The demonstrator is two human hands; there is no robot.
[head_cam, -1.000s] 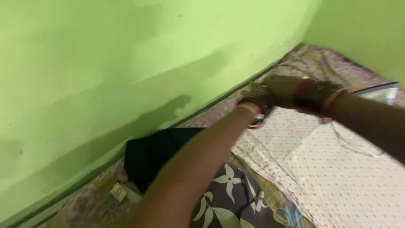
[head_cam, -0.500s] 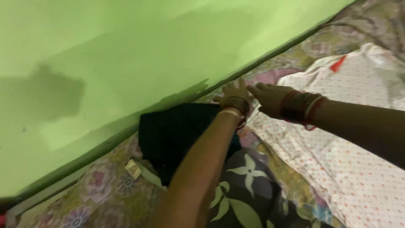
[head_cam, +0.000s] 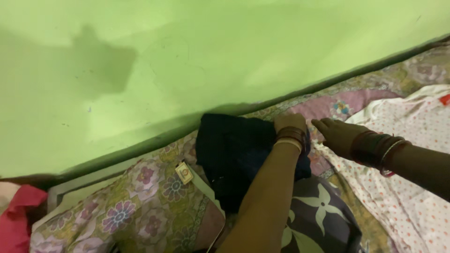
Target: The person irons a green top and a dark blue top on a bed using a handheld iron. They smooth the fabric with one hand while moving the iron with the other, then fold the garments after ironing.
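Nearest the camera, a dark cloth w/ pale leaf print lies on the bed, just below the dark folded garment, which serves as landmark here. The left forearm crosses over that leaf print and up onto the garment.

The garment sits on the flowered bedsheet, its far edge close to the base of the green wall. The left hand rests on the garment's right edge, fingers curled down; can't tell if it pinches fabric or just presses. Bangles at both wrists.

Right of the garment, the right hand lies flat, fingers spread and pointing toward it, on the edge of a white dotted cloth, holding nothing.

Left of the garment, a small yellowish tag-like card lies on the sheet, apart from it. Far left, a red-pink cloth.

Handling, by my read: the garment looks soft, light and limp, not slippery, nothing fragile. It'll sag if lifted by one corner, so best taken at a folded edge w/ both hands, or w/ a palm slid under the stack.
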